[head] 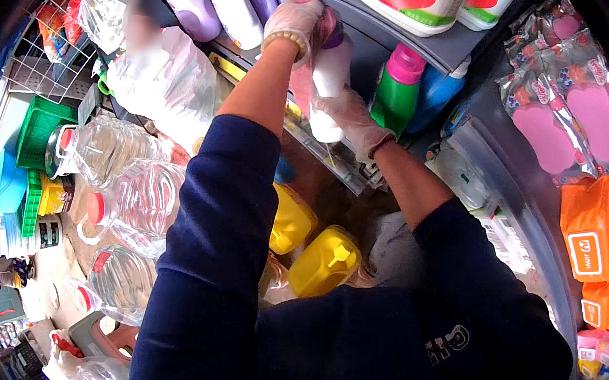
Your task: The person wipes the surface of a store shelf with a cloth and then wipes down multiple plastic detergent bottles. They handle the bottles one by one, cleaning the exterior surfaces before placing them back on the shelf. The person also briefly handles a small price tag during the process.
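Observation:
My left hand [295,23], in a thin clear glove with a beaded bracelet at the wrist, holds a pink cloth [301,85] by the top of a white bottle [331,72]. The bottle has a dark purple cap and is tilted in front of the shelf. Its lower part is gripped by my right hand [349,119], also gloved. Part of the bottle's side is covered by the cloth and my fingers. To the left on the shelf are a lilac bottle [193,8] and a white bottle with a purple cap [237,10]. A green bottle with a pink cap [397,91] stands to the right.
Large white detergent jugs [410,5] stand on the shelf board above. Yellow jugs [324,262] sit low before me. Large clear water bottles [140,196] line the floor at left. Orange tissue packs [585,244] and pink packaged items [547,139] are at right.

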### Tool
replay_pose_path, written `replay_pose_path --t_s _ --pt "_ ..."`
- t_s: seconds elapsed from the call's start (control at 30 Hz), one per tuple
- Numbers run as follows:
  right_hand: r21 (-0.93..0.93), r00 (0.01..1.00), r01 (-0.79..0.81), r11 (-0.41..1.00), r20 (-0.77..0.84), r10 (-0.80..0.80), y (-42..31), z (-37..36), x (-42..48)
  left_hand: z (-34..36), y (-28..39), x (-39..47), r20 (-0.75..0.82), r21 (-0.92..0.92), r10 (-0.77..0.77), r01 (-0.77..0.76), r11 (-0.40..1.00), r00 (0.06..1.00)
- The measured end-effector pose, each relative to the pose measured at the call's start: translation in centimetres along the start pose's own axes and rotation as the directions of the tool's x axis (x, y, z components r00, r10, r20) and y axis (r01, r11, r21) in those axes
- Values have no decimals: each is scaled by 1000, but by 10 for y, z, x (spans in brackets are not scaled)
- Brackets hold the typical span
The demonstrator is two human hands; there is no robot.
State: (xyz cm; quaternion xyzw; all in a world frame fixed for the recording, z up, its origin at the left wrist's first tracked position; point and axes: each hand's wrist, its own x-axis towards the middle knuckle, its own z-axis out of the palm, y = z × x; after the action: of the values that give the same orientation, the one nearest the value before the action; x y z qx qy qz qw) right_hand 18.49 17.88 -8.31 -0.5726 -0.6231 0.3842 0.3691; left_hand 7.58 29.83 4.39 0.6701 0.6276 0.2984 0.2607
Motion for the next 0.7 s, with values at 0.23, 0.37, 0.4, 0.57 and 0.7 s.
replay_pose_path --t_s 0.23,0.37,0.4,0.57,0.7 --pt "494 973 -175 852 -47 227 -4 6 4 -39 -58 -105 330 -805 -186 379 457 925" --pt "451 962 -170 876 -115 246 -16 20 4 -59 -69 -207 394 -836 -112 407 368 912" --pt "524 965 -110 845 -146 217 -19 26 1 -61 -71 -227 361 -819 -188 407 404 914" --pt "395 914 -137 909 -304 270 -16 12 5 -52 -80 -260 450 -853 -219 489 184 866" --pt "370 884 -144 918 -369 287 -18 1 14 -58 -74 -263 472 -881 -159 470 -52 867"
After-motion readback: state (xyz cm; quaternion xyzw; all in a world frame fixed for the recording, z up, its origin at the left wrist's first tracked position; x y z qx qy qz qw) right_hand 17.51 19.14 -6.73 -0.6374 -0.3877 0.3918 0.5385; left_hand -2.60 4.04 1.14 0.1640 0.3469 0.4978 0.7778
